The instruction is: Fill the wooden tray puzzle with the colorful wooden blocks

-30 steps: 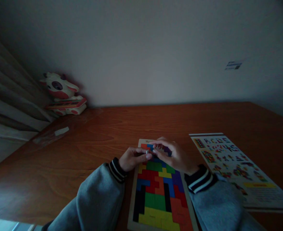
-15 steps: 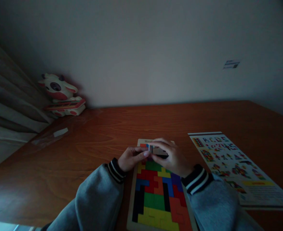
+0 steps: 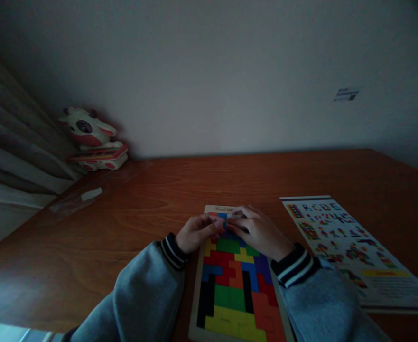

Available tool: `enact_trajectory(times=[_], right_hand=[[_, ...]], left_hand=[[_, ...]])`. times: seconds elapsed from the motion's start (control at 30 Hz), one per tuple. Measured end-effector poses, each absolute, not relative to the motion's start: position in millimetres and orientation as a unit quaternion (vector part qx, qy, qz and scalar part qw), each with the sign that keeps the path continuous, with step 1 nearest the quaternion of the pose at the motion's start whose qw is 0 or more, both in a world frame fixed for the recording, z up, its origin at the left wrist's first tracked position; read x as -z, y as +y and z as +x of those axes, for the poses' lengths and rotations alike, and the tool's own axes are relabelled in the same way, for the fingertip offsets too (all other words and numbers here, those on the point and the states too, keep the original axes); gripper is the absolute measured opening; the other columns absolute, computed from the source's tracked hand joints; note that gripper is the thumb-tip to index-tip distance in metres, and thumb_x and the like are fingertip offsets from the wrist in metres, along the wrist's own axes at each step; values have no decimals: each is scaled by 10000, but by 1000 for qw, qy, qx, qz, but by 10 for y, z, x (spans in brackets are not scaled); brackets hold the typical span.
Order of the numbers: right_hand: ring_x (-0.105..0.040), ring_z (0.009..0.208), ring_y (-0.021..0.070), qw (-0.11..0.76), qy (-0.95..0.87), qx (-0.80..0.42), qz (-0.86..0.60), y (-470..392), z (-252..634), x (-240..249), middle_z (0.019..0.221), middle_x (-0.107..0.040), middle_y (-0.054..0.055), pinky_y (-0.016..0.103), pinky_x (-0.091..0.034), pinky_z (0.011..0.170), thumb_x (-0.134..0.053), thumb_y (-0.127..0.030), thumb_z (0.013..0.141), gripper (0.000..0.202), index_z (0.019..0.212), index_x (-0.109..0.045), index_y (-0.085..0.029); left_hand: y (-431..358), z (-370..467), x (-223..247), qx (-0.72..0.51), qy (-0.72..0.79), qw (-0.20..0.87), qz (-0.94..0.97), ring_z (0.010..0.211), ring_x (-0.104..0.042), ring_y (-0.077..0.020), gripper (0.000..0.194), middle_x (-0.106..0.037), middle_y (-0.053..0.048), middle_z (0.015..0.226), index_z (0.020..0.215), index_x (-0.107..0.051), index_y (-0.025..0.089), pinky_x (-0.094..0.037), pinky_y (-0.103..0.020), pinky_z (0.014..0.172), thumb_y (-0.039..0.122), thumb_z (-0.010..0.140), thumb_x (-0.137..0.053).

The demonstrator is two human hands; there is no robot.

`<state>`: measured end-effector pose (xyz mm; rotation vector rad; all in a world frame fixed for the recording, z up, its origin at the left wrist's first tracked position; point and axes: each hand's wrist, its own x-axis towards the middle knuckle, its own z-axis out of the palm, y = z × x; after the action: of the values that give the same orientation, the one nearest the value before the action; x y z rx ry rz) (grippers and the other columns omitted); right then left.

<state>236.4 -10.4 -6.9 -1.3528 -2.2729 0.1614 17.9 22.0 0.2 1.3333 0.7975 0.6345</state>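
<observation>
one puzzle board (image 3: 216, 209), partly beneath left hand (image 3: 198, 232), beneath right hand (image 3: 260, 232)

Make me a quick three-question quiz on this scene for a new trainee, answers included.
1. True or false: a flat, white rectangular item with colourful prints lies right of the pale wooden tray of multicoloured blocks.
2. Which toy stands beside the grey fabric curtain? A, red car; B, white-and-red cow; C, yellow duck.
3. Fill in: the left hand and right hand are at the tray's ___ end (near or far).

Key: 1, true; 2, B; 3, far.
</observation>
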Motion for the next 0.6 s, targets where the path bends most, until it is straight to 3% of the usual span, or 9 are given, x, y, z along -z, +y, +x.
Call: enact_trajectory(times=[0.3,0.6], right_hand=[[-625,963,208,238,-816,-87,-519,-97,2370,55,1037,-635,61,393,-504,878,-629,-300,900,149,954,-755,-242],[-644,1002,209,311,-758,-192,-540,-45,2390,107,1066,-676,65,395,-495,911,-651,-294,875,215,1073,-690,-222]], left_hand=[[214,182,-15,-282,354,666,593,627,-570,-89,482,-674,-43,836,919,-665,110,-478,-234,627,562,764,-723],[250,149,2,-315,353,629,617,616,-576,-100,444,-673,-37,774,861,-671,114,-487,-235,624,552,790,-701]])
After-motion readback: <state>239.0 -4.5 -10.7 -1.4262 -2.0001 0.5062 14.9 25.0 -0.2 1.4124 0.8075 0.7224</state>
